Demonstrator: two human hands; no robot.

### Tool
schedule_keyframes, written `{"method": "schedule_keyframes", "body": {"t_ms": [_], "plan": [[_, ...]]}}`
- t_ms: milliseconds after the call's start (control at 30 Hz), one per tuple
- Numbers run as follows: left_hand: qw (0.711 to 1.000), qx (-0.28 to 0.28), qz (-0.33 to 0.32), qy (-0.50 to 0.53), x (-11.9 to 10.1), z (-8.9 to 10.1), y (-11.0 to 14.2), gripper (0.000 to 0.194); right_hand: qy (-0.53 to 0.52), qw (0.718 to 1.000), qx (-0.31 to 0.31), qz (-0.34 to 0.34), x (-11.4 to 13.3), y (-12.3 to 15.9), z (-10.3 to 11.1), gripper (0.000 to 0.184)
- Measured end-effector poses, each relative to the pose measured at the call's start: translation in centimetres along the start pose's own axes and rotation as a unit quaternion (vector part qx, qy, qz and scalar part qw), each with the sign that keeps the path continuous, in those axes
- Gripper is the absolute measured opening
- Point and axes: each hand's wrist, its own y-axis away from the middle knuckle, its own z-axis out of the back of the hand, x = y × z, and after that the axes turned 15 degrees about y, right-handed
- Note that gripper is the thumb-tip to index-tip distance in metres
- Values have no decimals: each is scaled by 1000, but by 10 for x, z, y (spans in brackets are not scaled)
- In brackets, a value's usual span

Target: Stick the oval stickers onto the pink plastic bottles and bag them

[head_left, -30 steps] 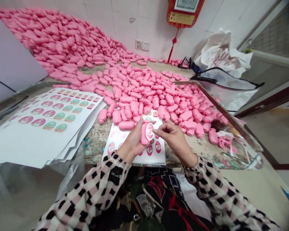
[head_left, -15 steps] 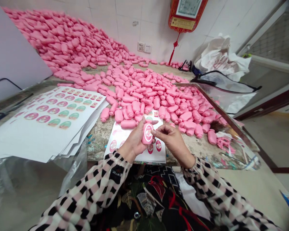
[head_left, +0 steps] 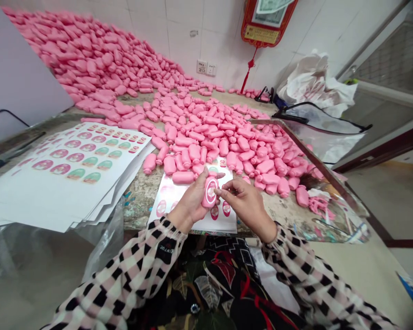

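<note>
My left hand is wrapped round a small pink bottle, held up above the table's front edge. On the bottle's front is an oval label with a white border. Just to its right, my right hand has thumb and forefinger in a pinch at the label's right edge. Whatever may be between those fingertips is too small to make out. Beneath both hands lies a white sheet of stickers, with pink and red oval labels showing. The bottle covers part of that sheet.
Loose pink bottles spread over the table and rise in a big heap at the back left. A stack of sticker sheets lies on the left. On the right are a tray edge and a clear plastic bag.
The bottle has turned and shifted slightly left in my left hand. My right fingertips remain close to the label, with only a slight movement.
</note>
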Motion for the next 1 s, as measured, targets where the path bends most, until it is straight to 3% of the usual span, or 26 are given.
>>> {"method": "schedule_keyframes", "body": {"t_ms": [100, 200, 333, 400, 500, 633, 700, 800, 900, 1000], "plan": [[1000, -6, -8, -1, -1, -1, 1, 52, 44, 999, -16, -7, -1, -2, 2, 29], [1000, 7, -11, -27, 3, -4, 3, 53, -91, 994, 21, -64, 2, -5, -6, 33], [994, 4, 20, -110, 8, -9, 12, 62, -327, 930, 111, -127, 10, -3, -18, 35], [988, 27, 33, -150, 8, -8, 20, 58, -383, 904, 136, -130, 13, 1, -21, 33], [982, 68, 33, -174, 6, -2, 31, 47, -409, 891, 150, -126, 15, 11, -23, 30], [990, -8, 59, -131, 7, 6, 41, 46, -439, 867, 201, -118, 17, 24, -30, 38], [989, -48, 59, -124, 10, 8, 44, 47, -422, 873, 213, -118, 18, 30, -33, 45], [987, -72, 42, -136, 12, 13, 51, 44, -328, 917, 204, -102, 20, 38, -35, 55], [983, -80, 47, -157, 10, 21, 64, 46, -199, 957, 211, -34, 17, 42, -31, 69], [977, -82, 43, -194, -1, 27, 86, 47, -132, 958, 253, 14, 4, 39, -25, 71]]}}
